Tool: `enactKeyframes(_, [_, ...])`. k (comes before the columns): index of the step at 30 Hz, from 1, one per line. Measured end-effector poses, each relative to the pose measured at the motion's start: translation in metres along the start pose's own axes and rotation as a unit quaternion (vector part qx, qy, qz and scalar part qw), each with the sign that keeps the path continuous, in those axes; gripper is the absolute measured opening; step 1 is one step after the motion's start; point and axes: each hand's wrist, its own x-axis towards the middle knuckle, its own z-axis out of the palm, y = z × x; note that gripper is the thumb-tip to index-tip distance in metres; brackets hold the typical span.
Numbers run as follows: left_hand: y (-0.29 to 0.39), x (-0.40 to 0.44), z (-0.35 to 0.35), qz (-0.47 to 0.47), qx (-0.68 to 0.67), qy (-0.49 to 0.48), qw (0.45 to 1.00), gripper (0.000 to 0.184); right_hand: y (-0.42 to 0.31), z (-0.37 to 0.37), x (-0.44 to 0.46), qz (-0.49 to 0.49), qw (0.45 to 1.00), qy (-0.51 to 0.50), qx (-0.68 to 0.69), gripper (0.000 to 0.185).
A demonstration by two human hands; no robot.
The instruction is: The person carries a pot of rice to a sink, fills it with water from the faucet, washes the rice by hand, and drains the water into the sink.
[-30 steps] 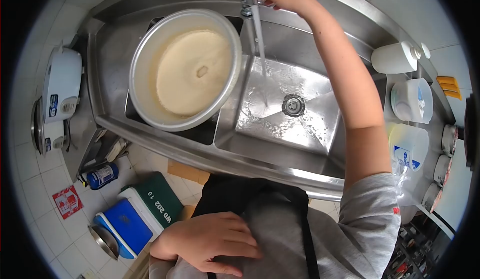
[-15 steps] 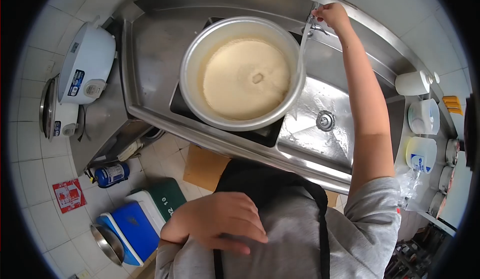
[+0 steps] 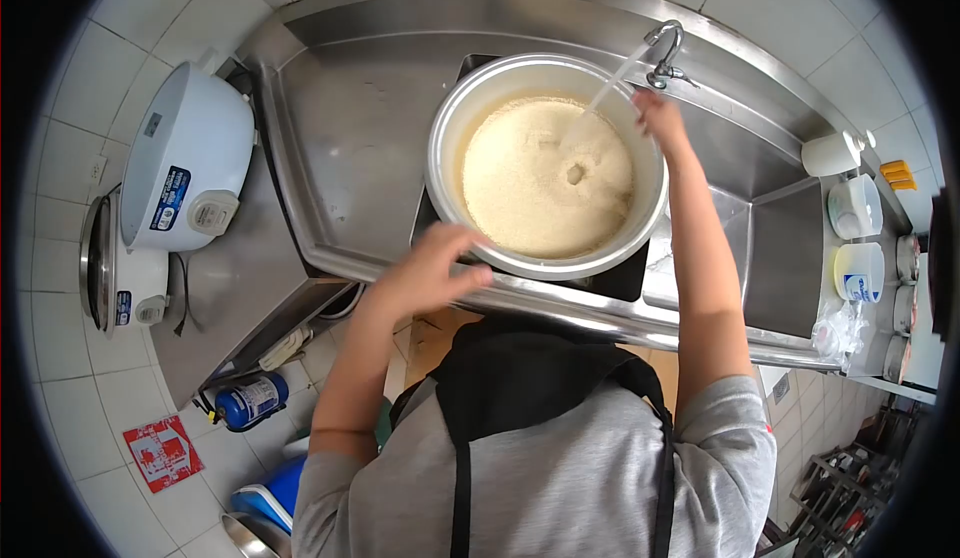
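A big round metal pot [image 3: 446, 143] stands over the sink counter. It holds pale grains like rice [image 3: 530, 198] under cloudy water, with a small hollow in the surface. From the curved tap [image 3: 675, 53], a stream of water [image 3: 612, 88] runs into the pot. My left hand [image 3: 435, 268] is at the pot's near-left rim, thumb and fingers apart, nothing held; whether it touches the rim I cannot tell. Close to the right rim, below the tap, is my right hand [image 3: 660, 123], its fingers blurred by motion.
The steel sink [image 3: 790, 258] extends to the right of the pot. On the left counter are a large white cooker [image 3: 185, 158] and a smaller one [image 3: 145, 273]. White containers [image 3: 853, 208] line the right side. A blue fire extinguisher [image 3: 250, 401] is low on the left.
My right hand has left the tap and come down to the pot's right rim. My left hand has moved from my chest to the near-left rim. The water now falls inside the pot.
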Motion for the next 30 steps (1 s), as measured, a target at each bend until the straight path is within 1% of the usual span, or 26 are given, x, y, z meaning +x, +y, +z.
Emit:
enactKeyframes(1, [-0.026, 0.013, 0.002, -0.089, 0.063, 0.035, 0.993, 0.048, 0.008, 0.009, -0.019, 0.055, 0.99, -0.125, -0.034, 0.042])
enactKeyframes(2, [-0.05, 0.028, 0.002, -0.177, 0.125, 0.07, 0.974, 0.056, 0.021, 0.023, -0.035, 0.08, 0.984, -0.148, -0.06, 0.046])
enactKeyframes(3, [-0.07, 0.047, 0.003, -0.185, 0.158, 0.101, 0.965, 0.062, 0.036, 0.038, -0.044, 0.106, 0.976, -0.171, -0.084, 0.05])
enactKeyframes(4, [-0.089, 0.066, 0.007, -0.193, 0.192, 0.132, 0.953, 0.068, 0.047, 0.049, -0.044, 0.122, 0.978, -0.138, -0.098, 0.052])
enactKeyframes(6, [-0.138, 0.104, 0.029, -0.177, 0.274, 0.213, 0.921, 0.072, 0.076, 0.068, -0.034, 0.153, 0.978, -0.07, -0.124, 0.057])
enactKeyframes(7, [-0.153, 0.12, 0.034, -0.166, 0.312, 0.255, 0.9, 0.074, 0.091, 0.073, -0.025, 0.162, 0.977, -0.043, -0.132, 0.057])
enactKeyframes(8, [-0.156, 0.128, 0.035, -0.17, 0.323, 0.255, 0.896, 0.075, 0.107, 0.078, -0.018, 0.172, 0.978, -0.024, -0.116, 0.058])
enactKeyframes(10, [-0.158, 0.137, 0.043, -0.18, 0.341, 0.257, 0.886, 0.076, 0.142, 0.084, 0.0, 0.19, 0.98, -0.005, -0.054, 0.058])
enactKeyframes(13, [-0.157, 0.136, 0.04, -0.169, 0.322, 0.258, 0.895, 0.077, 0.185, 0.103, 0.031, 0.227, 0.967, 0.027, 0.116, 0.06])
enactKeyframes(14, [-0.155, 0.138, 0.041, -0.167, 0.314, 0.263, 0.897, 0.077, 0.186, 0.104, 0.043, 0.24, 0.951, 0.038, 0.191, 0.058])
enactKeyframes(16, [-0.153, 0.14, 0.037, -0.165, 0.303, 0.267, 0.9, 0.077, 0.186, 0.116, 0.062, 0.27, 0.898, 0.057, 0.342, 0.054])
enactKeyframes(19, [-0.156, 0.14, 0.035, -0.161, 0.306, 0.277, 0.897, 0.077, 0.172, 0.13, 0.081, 0.29, 0.935, 0.033, 0.2, 0.055])
enactKeyframes(20, [-0.156, 0.138, 0.035, -0.163, 0.305, 0.276, 0.897, 0.077, 0.177, 0.131, 0.09, 0.232, 0.96, -0.029, 0.154, 0.056])
enactKeyframes(22, [-0.158, 0.142, 0.032, -0.163, 0.303, 0.283, 0.895, 0.076, 0.161, 0.133, 0.091, 0.188, 0.974, -0.111, 0.057, 0.063])
enactKeyframes(23, [-0.158, 0.139, 0.033, -0.166, 0.299, 0.283, 0.896, 0.076, 0.151, 0.132, 0.082, 0.165, 0.974, -0.153, 0.007, 0.067])
enactKeyframes(26, [-0.157, 0.142, 0.03, -0.171, 0.289, 0.291, 0.896, 0.075, 0.127, 0.128, 0.06, 0.157, 0.966, -0.177, -0.103, 0.074])
enactKeyframes(29, [-0.155, 0.142, 0.027, -0.181, 0.281, 0.291, 0.896, 0.073, 0.094, 0.138, 0.032, 0.172, 0.938, -0.282, -0.106, 0.08])
enactKeyframes(30, [-0.154, 0.141, 0.028, -0.185, 0.276, 0.29, 0.898, 0.072, 0.095, 0.151, 0.024, 0.089, 0.948, -0.255, -0.167, 0.084])
